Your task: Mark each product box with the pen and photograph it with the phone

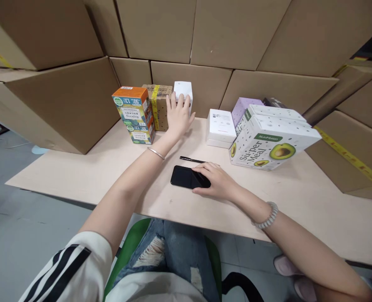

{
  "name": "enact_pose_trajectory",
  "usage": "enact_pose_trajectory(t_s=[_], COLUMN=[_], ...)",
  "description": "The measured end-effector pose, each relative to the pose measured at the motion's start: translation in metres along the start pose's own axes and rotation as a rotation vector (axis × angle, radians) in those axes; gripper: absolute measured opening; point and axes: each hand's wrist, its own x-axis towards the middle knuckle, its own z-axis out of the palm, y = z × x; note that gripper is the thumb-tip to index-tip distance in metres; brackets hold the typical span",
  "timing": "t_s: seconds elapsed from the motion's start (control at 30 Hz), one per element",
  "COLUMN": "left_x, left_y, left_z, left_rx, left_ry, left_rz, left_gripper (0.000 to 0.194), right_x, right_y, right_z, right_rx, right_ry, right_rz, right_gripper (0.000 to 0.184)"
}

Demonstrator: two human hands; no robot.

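My left hand (pixel 178 114) is stretched far forward, fingers apart and laid against the front of a small white box (pixel 183 89) at the back of the table. Beside that box stand a brown carton with yellow tape (pixel 159 105) and an orange-topped printed box (pixel 135 112). My right hand (pixel 216 181) rests on the right end of a black phone (pixel 185 176) lying flat on the pale tabletop (pixel 88 167); its fingers curl loosely over the phone. A thin black pen (pixel 190 159) lies just behind the phone.
A flat white box (pixel 220 128), a lilac box (pixel 244 109) and a large white avocado-printed "Super Meal" box (pixel 269 140) sit at the right. Big cardboard cartons (pixel 66 100) wall the table at the back and both sides. A green chair seat (pixel 132 247) shows below.
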Motion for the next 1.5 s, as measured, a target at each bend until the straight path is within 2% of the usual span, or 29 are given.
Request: enact_pose_trajectory(t_s=[0.13, 0.27, 0.37, 0.43, 0.5, 0.6, 0.67, 0.7, 0.8, 0.93, 1.03, 1.1, 1.13, 1.2, 1.27, 1.37, 1.43, 1.5], left_x=[-0.014, -0.026, -0.038, -0.048, -0.059, -0.074, -0.082, -0.086, -0.094, -0.099, -0.103, -0.107, -0.109, -0.112, -0.116, -0.122, -0.125, -0.127], left_y=[0.009, 0.007, 0.002, -0.002, -0.007, -0.017, -0.023, -0.025, -0.028, -0.032, -0.041, -0.048, -0.051, -0.053, -0.052, -0.047, -0.045, -0.046], left_z=[-0.005, -0.001, -0.002, -0.008, -0.016, -0.029, -0.037, -0.040, -0.050, -0.059, -0.065, -0.068, -0.069, -0.069, -0.068, -0.066, -0.066, -0.065], left_rx=[0.024, -0.014, -0.057, -0.111, -0.186, -0.306, -0.360, -0.376, -0.422, -0.521, -0.607, -0.692, -0.758, -0.942, -1.157, -1.383, -1.447, -1.457], left_ry=[0.057, 0.152, 0.177, 0.188, 0.193, 0.174, 0.100, 0.055, -0.001, 0.090, 0.099, 0.067, 0.041, -0.038, -0.157, -0.360, -0.460, -0.529], left_rz=[-0.052, -0.027, -0.022, -0.033, -0.033, -0.093, -0.180, -0.223, -0.307, -0.361, -0.315, -0.255, -0.239, -0.257, -0.308, -0.336, -0.340, -0.351], left_gripper=[0.050, 0.027, 0.023, 0.027, 0.044, 0.097, 0.122, 0.127, 0.116, 0.087, 0.081, 0.083, 0.084, 0.081, 0.074, 0.065, 0.061, 0.061], right_x=[0.000, 0.000, 0.000, 0.000, 0.000, 0.000, -0.001, -0.001, -0.001, -0.001, -0.001, 0.000, 0.001, 0.003, 0.005, 0.004, 0.002, 0.001], right_y=[0.001, 0.001, 0.001, 0.001, 0.001, 0.002, 0.003, 0.004, 0.005, 0.006, 0.009, 0.013, 0.016, 0.021, 0.023, 0.019, 0.014, 0.011], right_z=[0.000, -0.001, -0.003, -0.005, -0.006, -0.006, -0.005, -0.004, -0.003, -0.003, -0.003, -0.001, 0.000, 0.002, 0.001, -0.003, -0.007, -0.010], right_rx=[0.010, 0.010, 0.021, 0.028, 0.035, 0.059, 0.077, 0.082, 0.094, 0.133, 0.218, 0.340, 0.411, 0.552, 0.675, 0.828, 0.894, 0.937], right_ry=[-0.009, -0.025, -0.037, -0.044, -0.052, -0.050, -0.046, -0.045, -0.040, -0.011, 0.085, 0.216, 0.296, 0.444, 0.523, 0.507, 0.497, 0.517], right_rz=[0.003, 0.005, 0.001, -0.001, 0.000, 0.000, -0.001, 0.002, 0.022, 0.043, 0.089, 0.170, 0.227, 0.346, 0.417, 0.433, 0.444, 0.462], right_gripper=[0.062, 0.063, 0.061, 0.057, 0.052, 0.048, 0.048, 0.049, 0.050, 0.045, 0.042, 0.050, 0.060, 0.088, 0.103, 0.086, 0.075, 0.073])
